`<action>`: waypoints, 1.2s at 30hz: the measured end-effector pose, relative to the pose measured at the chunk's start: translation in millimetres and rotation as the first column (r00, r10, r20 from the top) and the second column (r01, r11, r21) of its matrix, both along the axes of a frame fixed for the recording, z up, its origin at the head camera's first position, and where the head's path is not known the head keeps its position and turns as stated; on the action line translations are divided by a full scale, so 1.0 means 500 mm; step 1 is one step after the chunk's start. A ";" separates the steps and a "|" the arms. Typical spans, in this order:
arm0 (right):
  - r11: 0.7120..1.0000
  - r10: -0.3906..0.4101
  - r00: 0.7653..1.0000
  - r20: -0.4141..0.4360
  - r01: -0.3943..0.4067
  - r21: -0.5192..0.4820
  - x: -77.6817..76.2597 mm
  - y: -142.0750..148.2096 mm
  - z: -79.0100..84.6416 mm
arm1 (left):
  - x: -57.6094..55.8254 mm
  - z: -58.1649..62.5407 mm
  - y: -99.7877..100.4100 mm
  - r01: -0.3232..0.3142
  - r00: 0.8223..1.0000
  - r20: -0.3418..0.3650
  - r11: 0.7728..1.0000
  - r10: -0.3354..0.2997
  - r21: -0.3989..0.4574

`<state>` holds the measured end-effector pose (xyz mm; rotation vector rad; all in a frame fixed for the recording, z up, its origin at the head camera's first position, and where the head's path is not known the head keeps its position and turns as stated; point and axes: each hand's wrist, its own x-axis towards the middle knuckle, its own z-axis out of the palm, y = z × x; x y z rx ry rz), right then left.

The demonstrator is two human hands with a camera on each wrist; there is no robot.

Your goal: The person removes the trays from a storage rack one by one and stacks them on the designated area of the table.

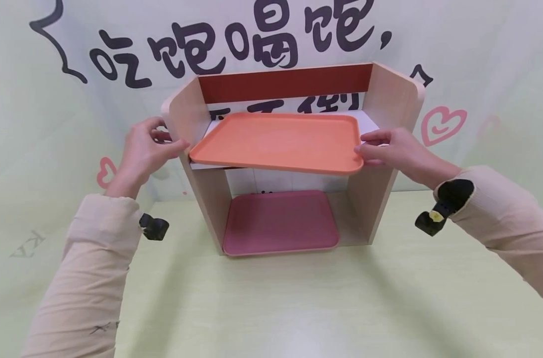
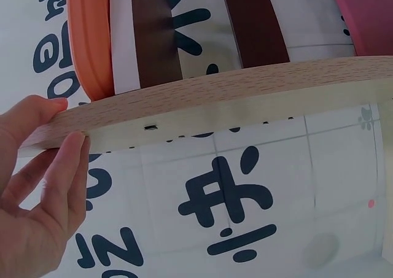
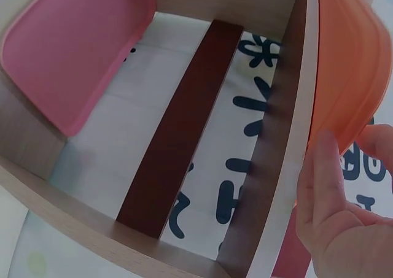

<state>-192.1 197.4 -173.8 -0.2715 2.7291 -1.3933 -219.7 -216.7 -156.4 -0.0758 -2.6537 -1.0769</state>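
An orange tray [image 1: 280, 141] lies on the upper level of a small wooden shelf [image 1: 389, 97], its front edge jutting past the white board. My right hand [image 1: 399, 149] pinches the tray's right front corner, thumb above and fingers underneath, as the right wrist view shows. On the other side, my left hand [image 1: 143, 154] grips the front edge of the shelf's left side panel [image 2: 215, 84] between thumb and fingers. A pink tray [image 1: 280, 221] rests on the lower level, nearer the left side.
The shelf stands on a pale table [image 1: 289, 298] close to a white wall cloth [image 1: 486, 64] with black lettering and pink hearts. A dark red board [image 1: 285, 83] spans the shelf's back at the top.
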 end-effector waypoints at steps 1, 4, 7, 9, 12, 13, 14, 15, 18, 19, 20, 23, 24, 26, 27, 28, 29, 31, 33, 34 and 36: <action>1.000 0.001 1.000 -0.001 -0.001 0.008 -0.006 -0.001 0.001 | 0.000 0.000 0.000 -0.001 1.000 0.001 1.000 0.001 0.001; 1.000 -0.001 1.000 0.005 0.001 0.011 -0.022 -0.002 0.003 | -0.001 0.001 0.001 -0.003 1.000 0.003 1.000 0.003 0.005; 1.000 -0.023 1.000 0.019 0.023 -0.006 -0.032 0.000 0.004 | 0.000 0.001 0.001 -0.004 1.000 0.003 1.000 0.004 0.005; 0.999 -0.039 0.999 0.030 0.039 -0.022 -0.036 0.001 0.005 | -0.001 0.001 0.002 -0.006 1.000 0.003 1.000 0.005 0.005; 0.997 -0.055 0.998 0.040 0.057 -0.047 -0.039 0.000 0.003 | -0.001 0.000 0.003 -0.006 1.000 0.003 1.000 0.006 0.004; 0.996 -0.058 0.997 0.042 0.061 -0.058 -0.039 -0.001 0.002 | -0.001 0.000 0.003 -0.006 1.000 0.005 1.000 0.005 0.005; 0.996 -0.062 0.997 0.042 0.064 -0.064 -0.039 -0.002 0.002 | -0.002 0.000 0.003 -0.005 1.000 0.005 1.000 0.005 0.006; 0.995 -0.060 0.997 0.045 0.063 -0.074 -0.040 -0.003 0.001 | -0.002 0.000 0.003 -0.004 1.000 0.005 1.000 0.004 0.007; 0.994 -0.065 0.997 0.044 0.068 -0.088 -0.041 -0.005 0.000 | -0.002 -0.001 0.001 -0.003 1.000 0.005 1.000 0.003 0.006; 0.994 -0.066 0.997 0.043 0.070 -0.088 -0.041 -0.006 -0.001 | -0.002 -0.001 0.001 -0.003 1.000 0.005 1.000 0.003 0.007; 0.993 -0.068 0.997 0.042 0.071 -0.089 -0.041 -0.006 -0.002 | -0.002 -0.001 0.001 -0.003 1.000 0.004 1.000 0.003 0.006; 0.993 -0.078 0.996 0.036 0.081 -0.081 -0.036 -0.007 -0.003 | -0.002 -0.001 0.001 -0.002 1.000 0.002 1.000 0.002 0.005; 0.994 -0.079 0.996 0.035 0.081 -0.079 -0.034 -0.007 -0.003 | -0.001 -0.001 0.001 -0.001 1.000 0.001 1.000 0.001 0.005; 0.993 -0.078 0.996 0.036 0.080 -0.083 -0.027 -0.007 -0.004 | -0.001 -0.001 0.001 0.001 1.000 0.000 1.000 -0.001 0.006; 0.993 -0.075 0.997 0.036 0.078 -0.086 -0.024 -0.007 -0.005 | -0.001 -0.001 0.001 0.002 1.000 -0.001 1.000 -0.002 0.006; 0.993 -0.071 0.997 0.037 0.074 -0.091 -0.020 -0.007 -0.006 | -0.001 -0.001 0.001 0.002 1.000 -0.001 1.000 -0.002 0.006; 0.993 -0.067 0.997 0.037 0.070 -0.095 -0.015 -0.006 -0.006 | -0.001 -0.001 0.001 0.002 1.000 -0.002 1.000 -0.002 0.006; 0.992 -0.059 0.997 0.039 0.063 -0.111 -0.006 -0.006 -0.008 | -0.001 -0.001 0.001 0.002 1.000 -0.004 1.000 -0.002 0.007; 0.990 -0.057 0.998 0.041 0.062 -0.129 0.002 -0.007 -0.009 | -0.001 -0.002 0.000 0.000 1.000 -0.006 1.000 0.000 0.004; 0.988 -0.057 0.997 0.043 0.062 -0.140 0.007 -0.007 -0.010 | -0.001 -0.002 0.000 0.002 1.000 -0.007 1.000 -0.002 0.004; 0.984 -0.060 0.997 0.048 0.067 -0.166 0.016 -0.009 -0.010 | -0.002 -0.002 -0.001 0.009 1.000 -0.013 1.000 -0.009 0.002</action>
